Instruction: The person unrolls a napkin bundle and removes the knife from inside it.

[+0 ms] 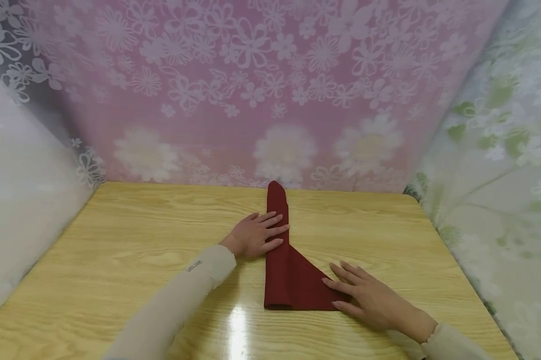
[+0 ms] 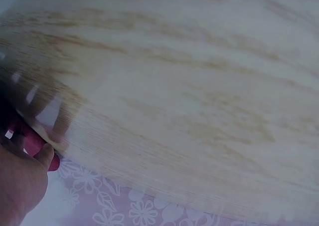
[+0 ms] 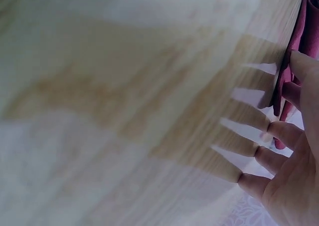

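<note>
A dark red cloth [image 1: 277, 280] lies on the table, its left part folded into a long upright strip and its right part a flat triangle. My left hand [image 1: 254, 236] rests on the strip's upper half with fingers spread straight across it. At the triangle's right corner, my right hand [image 1: 374, 300] touches the cloth with its fingers extended, covering the tip. In the left wrist view the left hand [image 2: 22, 181] lies at the edge beside the red cloth [image 2: 34, 142]. The right wrist view has the right hand [image 3: 294, 171] near the cloth's rolled edge [image 3: 309, 29].
The wood-grain table [image 1: 144, 240] has its far edge against a pink flowered backdrop [image 1: 234, 90]. A pale sheet [image 1: 22, 175] hangs along the left side, and a green-and-white flowered one [image 1: 500, 210] along the right.
</note>
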A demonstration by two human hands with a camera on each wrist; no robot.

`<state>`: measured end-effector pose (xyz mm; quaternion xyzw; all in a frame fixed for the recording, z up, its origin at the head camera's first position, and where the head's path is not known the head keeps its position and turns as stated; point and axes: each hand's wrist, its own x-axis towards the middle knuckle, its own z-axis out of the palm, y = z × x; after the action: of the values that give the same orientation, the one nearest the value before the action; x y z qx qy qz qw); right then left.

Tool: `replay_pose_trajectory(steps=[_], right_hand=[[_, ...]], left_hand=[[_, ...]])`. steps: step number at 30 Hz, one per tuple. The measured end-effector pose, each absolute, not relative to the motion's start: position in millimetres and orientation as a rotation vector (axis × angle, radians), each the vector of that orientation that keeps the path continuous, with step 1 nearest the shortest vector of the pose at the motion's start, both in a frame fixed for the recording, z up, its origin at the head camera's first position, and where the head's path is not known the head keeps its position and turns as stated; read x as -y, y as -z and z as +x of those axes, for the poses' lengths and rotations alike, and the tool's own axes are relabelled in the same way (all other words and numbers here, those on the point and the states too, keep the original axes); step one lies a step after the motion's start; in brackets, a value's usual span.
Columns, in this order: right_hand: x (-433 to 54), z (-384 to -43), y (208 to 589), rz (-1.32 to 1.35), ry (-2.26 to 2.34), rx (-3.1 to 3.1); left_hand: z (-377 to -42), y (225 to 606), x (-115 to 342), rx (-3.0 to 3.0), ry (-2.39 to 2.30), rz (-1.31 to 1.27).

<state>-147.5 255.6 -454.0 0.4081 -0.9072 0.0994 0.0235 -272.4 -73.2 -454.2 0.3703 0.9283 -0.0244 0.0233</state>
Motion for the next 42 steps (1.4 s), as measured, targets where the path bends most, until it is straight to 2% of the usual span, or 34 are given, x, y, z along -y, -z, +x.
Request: replay_pose_trajectory(steps=[42], right_hand=[[-261.5, -148.3, 455.5, 1.371, -0.133, 2.677]], left_hand=[[-276.6, 461.3, 71.5, -2.888, 0.005, 1.168]])
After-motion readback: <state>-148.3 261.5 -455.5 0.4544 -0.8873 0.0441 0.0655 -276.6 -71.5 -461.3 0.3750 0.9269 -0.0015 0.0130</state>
